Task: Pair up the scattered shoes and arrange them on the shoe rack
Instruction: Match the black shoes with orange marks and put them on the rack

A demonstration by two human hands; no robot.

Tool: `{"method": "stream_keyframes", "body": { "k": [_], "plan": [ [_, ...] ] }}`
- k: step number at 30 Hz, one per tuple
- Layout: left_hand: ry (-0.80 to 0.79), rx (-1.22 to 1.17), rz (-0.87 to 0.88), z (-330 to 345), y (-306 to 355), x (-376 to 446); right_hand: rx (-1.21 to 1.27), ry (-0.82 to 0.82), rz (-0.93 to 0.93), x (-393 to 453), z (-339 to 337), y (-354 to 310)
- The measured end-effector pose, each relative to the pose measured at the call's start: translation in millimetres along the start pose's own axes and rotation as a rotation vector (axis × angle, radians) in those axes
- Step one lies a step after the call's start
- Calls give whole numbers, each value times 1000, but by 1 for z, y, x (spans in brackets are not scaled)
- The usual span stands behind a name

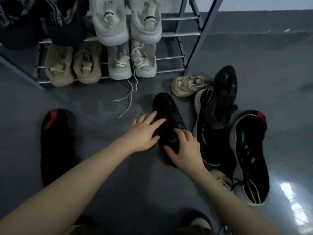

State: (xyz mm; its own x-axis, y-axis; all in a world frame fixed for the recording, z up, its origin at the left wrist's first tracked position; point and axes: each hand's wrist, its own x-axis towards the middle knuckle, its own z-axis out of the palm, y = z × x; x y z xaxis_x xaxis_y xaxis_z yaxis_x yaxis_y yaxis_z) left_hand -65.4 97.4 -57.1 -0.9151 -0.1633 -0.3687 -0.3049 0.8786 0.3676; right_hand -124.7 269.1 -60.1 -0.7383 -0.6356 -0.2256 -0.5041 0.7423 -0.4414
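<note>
A black shoe [171, 109] lies on the grey floor in the middle. My left hand [144, 131] rests on its left side with fingers spread. My right hand [184, 148] lies on its near end, fingers apart. Another black shoe with a red patch [57, 146] lies to the left. On the right sits a heap: two black shoes with green marks [250, 160] [208, 133], a dark upturned shoe with orange marks [226, 85] and a beige shoe [188, 85]. The metal shoe rack [179, 34] stands at the back.
The rack's lower shelf holds a tan pair [72, 68] and a pale grey pair [132, 63] with loose laces trailing onto the floor. The upper shelf holds a white pair [127, 19] and dark shoes [42, 19]. A beige shoe [223, 181] peeks out beneath my right forearm.
</note>
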Motion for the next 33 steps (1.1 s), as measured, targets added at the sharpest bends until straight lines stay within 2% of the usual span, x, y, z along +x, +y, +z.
{"method": "stream_keyframes", "body": {
  "k": [3, 6, 10, 13, 15, 17, 20, 23, 26, 30, 33],
  "plan": [
    [7, 67, 18, 13, 2, 13, -139, -59, 98, 8, 12, 2],
    [55, 104, 36, 24, -2, 16, -208, -95, 111, 13, 23, 2],
    [97, 99, 47, 28, -9, 11, -173, -100, 134, 18, 25, 3],
    [193, 88, 112, 17, -11, 6, -122, -73, 83, 17, 16, 0],
    [225, 117, 198, 6, -17, 2, -80, -14, -27, 13, 9, 1],
    [190, 172, 251, -6, -26, -4, -72, 21, -211, 11, 2, 7],
    [106, 346, 273, -21, -34, -12, -114, -43, -460, 11, -9, 13],
    [-4, 454, 232, -18, -33, -20, -181, -143, -566, 11, -10, 12],
    [-12, 394, 201, 0, -33, -31, -223, -217, -537, 12, -5, 15],
    [74, 349, 200, 20, -36, -26, -270, -359, -387, 19, -5, 26],
    [27, 370, 193, 24, -36, -16, -344, -402, -282, 14, 2, 29]
  ]
}}
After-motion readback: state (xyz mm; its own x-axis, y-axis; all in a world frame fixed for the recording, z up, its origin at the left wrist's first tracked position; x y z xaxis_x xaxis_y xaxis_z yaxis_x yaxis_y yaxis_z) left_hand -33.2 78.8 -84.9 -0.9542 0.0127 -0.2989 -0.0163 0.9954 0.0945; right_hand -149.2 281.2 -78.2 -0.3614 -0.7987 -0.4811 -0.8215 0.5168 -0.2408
